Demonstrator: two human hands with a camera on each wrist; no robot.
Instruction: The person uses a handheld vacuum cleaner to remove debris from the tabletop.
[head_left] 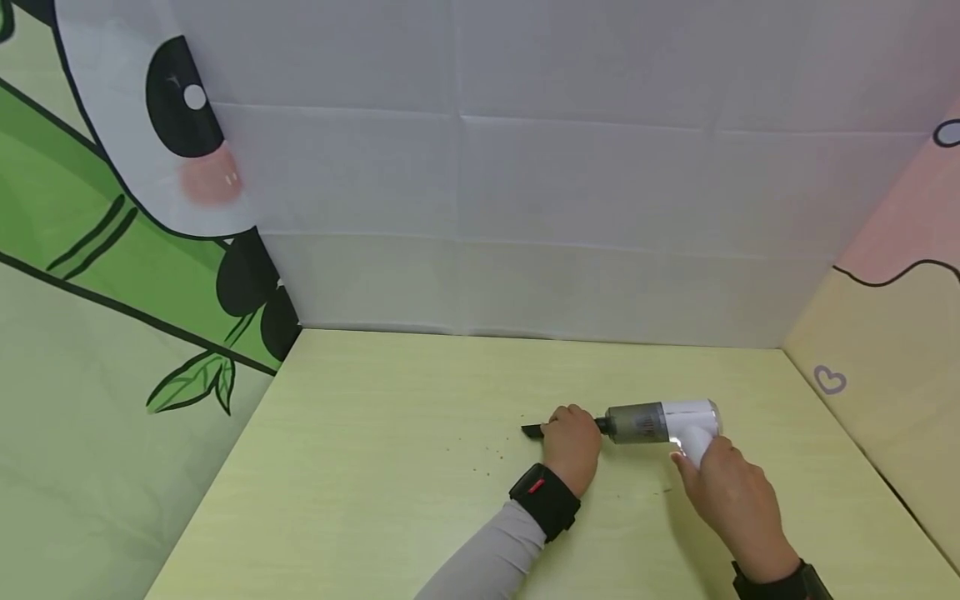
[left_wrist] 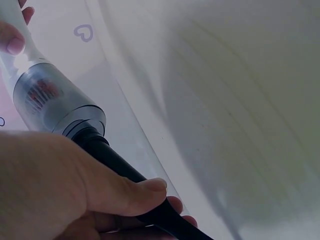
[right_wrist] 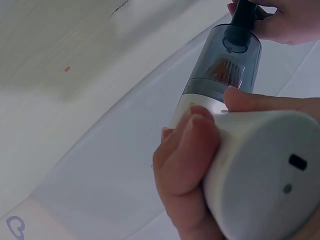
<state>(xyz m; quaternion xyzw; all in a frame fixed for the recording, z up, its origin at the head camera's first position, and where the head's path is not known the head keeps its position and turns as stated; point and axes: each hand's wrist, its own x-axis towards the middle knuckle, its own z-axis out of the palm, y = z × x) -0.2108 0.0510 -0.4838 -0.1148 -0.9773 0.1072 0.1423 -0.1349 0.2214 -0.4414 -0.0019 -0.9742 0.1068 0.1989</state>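
Observation:
A white handheld vacuum cleaner (head_left: 686,417) with a smoky clear dust cup (head_left: 636,423) lies level above the tabletop, its front pointing left. My right hand (head_left: 738,500) grips its handle; the right wrist view shows the fingers wrapped round the white handle (right_wrist: 270,175). With my left hand (head_left: 572,450) I hold the black nozzle (left_wrist: 120,162), thumb on one side and fingers beneath. The nozzle's flat tip (head_left: 532,432) sticks out left of that hand. Small dark crumbs (head_left: 487,457) are scattered on the table just left of and below the tip.
The pale yellow table (head_left: 337,467) meets a white back wall (head_left: 525,208). A green printed panel (head_left: 90,217) stands on the left and a pink and cream one (head_left: 892,333) on the right. A dark bit (head_left: 667,490) lies below the vacuum.

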